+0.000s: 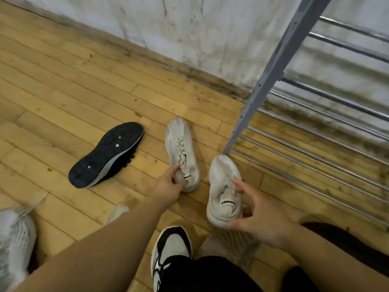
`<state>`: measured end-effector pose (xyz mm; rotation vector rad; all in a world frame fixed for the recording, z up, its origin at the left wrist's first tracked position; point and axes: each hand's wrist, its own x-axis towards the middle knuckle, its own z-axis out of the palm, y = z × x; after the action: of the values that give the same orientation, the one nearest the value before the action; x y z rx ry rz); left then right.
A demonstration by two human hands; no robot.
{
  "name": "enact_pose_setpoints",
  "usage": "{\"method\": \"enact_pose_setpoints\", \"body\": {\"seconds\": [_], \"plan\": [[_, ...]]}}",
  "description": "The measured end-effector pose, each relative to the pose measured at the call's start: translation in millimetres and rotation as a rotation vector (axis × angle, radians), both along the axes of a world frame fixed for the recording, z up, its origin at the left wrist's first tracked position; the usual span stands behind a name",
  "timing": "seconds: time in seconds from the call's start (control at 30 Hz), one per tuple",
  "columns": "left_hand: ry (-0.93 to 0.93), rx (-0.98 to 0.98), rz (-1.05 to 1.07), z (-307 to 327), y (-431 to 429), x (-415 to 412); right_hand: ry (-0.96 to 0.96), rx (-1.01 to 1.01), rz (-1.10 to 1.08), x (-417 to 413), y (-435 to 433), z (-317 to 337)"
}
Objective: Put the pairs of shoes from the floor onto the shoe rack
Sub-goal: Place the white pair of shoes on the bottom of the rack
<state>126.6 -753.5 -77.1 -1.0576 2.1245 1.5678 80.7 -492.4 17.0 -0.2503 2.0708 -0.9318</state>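
Observation:
Two white sneakers lie on the wooden floor beside the shoe rack. My left hand (169, 185) pinches the heel collar of the left white sneaker (181, 148). My right hand (255, 216) is spread around the heel of the right white sneaker (223, 180), fingertips at its tongue and thumb under its sole edge; the grip is not closed. The grey metal shoe rack (271, 68) stands at the right against the wall, its bars bare in this view.
A dark sneaker (107, 154) lies on its side, sole up, to the left. A light mesh sneaker (16, 241) sits at the bottom left. A black-and-white shoe (171, 249) is on a foot below, with a beige shoe (227, 243) beside it.

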Motion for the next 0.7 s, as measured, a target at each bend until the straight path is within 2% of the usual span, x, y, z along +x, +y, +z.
{"method": "enact_pose_setpoints", "body": {"seconds": [0.1, 0.17, 0.3, 0.47, 0.7], "plan": [[0.018, -0.055, 0.035, -5.1, 6.0, 0.0, -0.010, -0.010, -0.060, 1.2, 3.8, -2.2], [0.009, -0.013, 0.098, -5.6, 8.5, -0.6, -0.053, -0.038, -0.094, -0.2, 4.6, -0.1], [0.048, 0.205, 0.234, 12.7, 9.8, 3.6, -0.169, -0.117, -0.180, -5.4, 2.8, 0.2], [0.085, 0.390, 0.258, 53.7, 7.1, 38.1, -0.366, -0.295, -0.354, -12.7, -3.4, 2.1], [0.162, 0.182, 0.070, 112.1, 14.4, 91.5, -0.373, -0.346, -0.322, -12.1, -7.8, 30.3]]}}
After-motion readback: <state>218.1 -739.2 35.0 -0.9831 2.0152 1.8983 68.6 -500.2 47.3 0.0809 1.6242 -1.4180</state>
